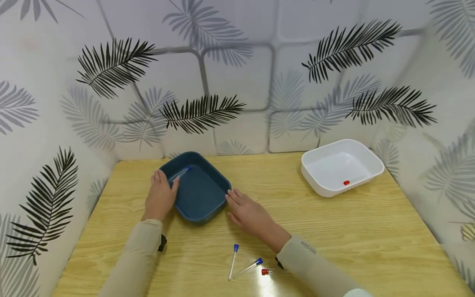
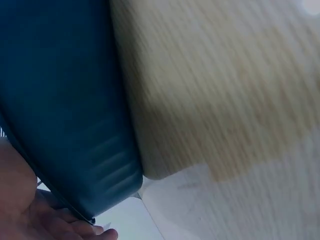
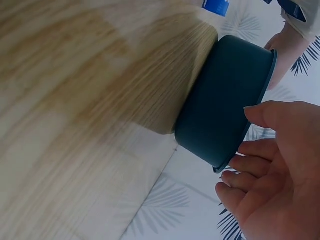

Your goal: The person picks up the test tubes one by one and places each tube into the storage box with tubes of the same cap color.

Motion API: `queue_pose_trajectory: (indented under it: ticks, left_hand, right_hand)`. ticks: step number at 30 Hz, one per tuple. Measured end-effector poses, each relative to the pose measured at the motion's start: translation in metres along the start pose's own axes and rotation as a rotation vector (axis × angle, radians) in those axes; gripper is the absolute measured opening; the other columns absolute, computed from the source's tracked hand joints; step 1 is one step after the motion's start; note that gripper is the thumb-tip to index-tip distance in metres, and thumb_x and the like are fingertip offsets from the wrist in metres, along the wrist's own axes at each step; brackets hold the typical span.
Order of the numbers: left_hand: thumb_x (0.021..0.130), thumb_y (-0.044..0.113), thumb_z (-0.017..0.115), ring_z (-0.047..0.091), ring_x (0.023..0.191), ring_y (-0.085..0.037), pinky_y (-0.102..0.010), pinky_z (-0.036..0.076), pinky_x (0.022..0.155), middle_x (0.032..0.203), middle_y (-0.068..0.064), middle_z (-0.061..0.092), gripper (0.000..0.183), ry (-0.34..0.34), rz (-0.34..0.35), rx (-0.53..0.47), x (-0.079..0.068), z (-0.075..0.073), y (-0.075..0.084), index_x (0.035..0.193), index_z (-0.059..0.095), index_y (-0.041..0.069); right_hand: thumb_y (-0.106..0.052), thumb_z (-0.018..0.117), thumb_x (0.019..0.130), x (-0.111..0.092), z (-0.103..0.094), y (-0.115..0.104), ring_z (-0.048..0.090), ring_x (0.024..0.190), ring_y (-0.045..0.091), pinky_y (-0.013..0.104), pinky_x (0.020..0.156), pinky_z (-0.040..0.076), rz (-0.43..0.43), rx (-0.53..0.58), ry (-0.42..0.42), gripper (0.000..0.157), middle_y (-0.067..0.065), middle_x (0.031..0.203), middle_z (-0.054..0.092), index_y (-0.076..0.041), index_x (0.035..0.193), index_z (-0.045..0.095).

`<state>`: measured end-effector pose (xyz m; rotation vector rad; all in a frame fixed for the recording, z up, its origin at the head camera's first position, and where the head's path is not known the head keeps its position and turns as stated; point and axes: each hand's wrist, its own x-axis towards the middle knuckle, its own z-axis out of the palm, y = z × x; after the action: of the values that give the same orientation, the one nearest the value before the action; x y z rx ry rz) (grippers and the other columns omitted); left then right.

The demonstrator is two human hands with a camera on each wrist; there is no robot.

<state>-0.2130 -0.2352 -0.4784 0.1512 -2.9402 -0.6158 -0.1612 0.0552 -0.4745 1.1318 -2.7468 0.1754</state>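
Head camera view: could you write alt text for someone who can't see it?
A person's left hand and right hand are at either side of a dark blue tray on a table. Two blue-capped tubes and a red-capped tube lie nearer; a white tray sits farther right.

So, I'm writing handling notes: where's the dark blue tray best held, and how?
Take the dark blue tray by its rim, probably from left and right: it is wide and open-topped, and the rim juts past the walls.

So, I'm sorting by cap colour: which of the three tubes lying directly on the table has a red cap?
The rightmost tube, nearest the right sleeve; the leftmost tube and the middle tube are blue-capped.
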Motion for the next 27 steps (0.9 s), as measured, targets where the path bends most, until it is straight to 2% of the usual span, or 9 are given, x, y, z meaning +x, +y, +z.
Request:
queue_pose_trajectory:
  ticks: [5, 12, 17, 23, 27]
  left_hand:
    - [0.096, 0.058, 0.025, 0.009, 0.134, -0.048, -0.055, 0.019, 0.105, 0.145, -0.038, 0.008, 0.089, -0.010, -0.006, 0.003, 0.003, 0.001, 0.006, 0.139, 0.010, -0.019]
    - [0.096, 0.056, 0.027, 0.011, 0.134, -0.049, -0.055, 0.022, 0.105, 0.145, -0.037, 0.012, 0.087, 0.040, -0.030, 0.014, 0.006, 0.005, 0.010, 0.139, 0.015, -0.019]
    - [0.097, 0.055, 0.027, 0.010, 0.135, -0.047, -0.053, 0.022, 0.105, 0.146, -0.035, 0.011, 0.085, 0.042, -0.022, 0.014, 0.009, 0.008, 0.010, 0.140, 0.015, -0.017]
    - [0.097, 0.056, 0.024, 0.008, 0.136, -0.044, -0.052, 0.022, 0.106, 0.147, -0.033, 0.009, 0.085, 0.024, -0.006, 0.018, 0.013, 0.010, 0.011, 0.141, 0.014, -0.015]
    - [0.095, 0.060, 0.019, 0.005, 0.137, -0.043, -0.051, 0.018, 0.107, 0.148, -0.032, 0.009, 0.087, -0.015, 0.007, 0.007, 0.015, 0.010, 0.014, 0.142, 0.013, -0.014]
  right_hand:
    - [-0.030, 0.055, 0.094, 0.000, 0.000, -0.002, 0.032, 0.133, 0.027, 0.036, 0.106, 0.029, 0.015, -0.031, -0.020, 0.053, 0.015, 0.142, 0.039, 0.000, 0.137, 0.044]
    - [-0.028, 0.055, 0.094, -0.001, -0.002, -0.003, 0.034, 0.132, 0.026, 0.037, 0.105, 0.031, 0.004, -0.006, 0.003, 0.052, 0.014, 0.141, 0.040, 0.000, 0.136, 0.044]
    - [-0.029, 0.055, 0.094, -0.002, -0.002, -0.005, 0.035, 0.132, 0.026, 0.037, 0.104, 0.031, 0.016, -0.005, -0.007, 0.052, 0.014, 0.141, 0.041, -0.001, 0.136, 0.045]
    - [-0.033, 0.054, 0.094, -0.005, -0.003, -0.008, 0.037, 0.131, 0.028, 0.037, 0.104, 0.032, 0.022, -0.004, 0.000, 0.053, 0.015, 0.140, 0.043, 0.000, 0.135, 0.046]
    - [-0.044, 0.044, 0.096, -0.010, -0.006, -0.009, 0.036, 0.131, 0.028, 0.037, 0.104, 0.032, 0.032, -0.001, -0.009, 0.059, 0.015, 0.140, 0.043, 0.000, 0.135, 0.047]
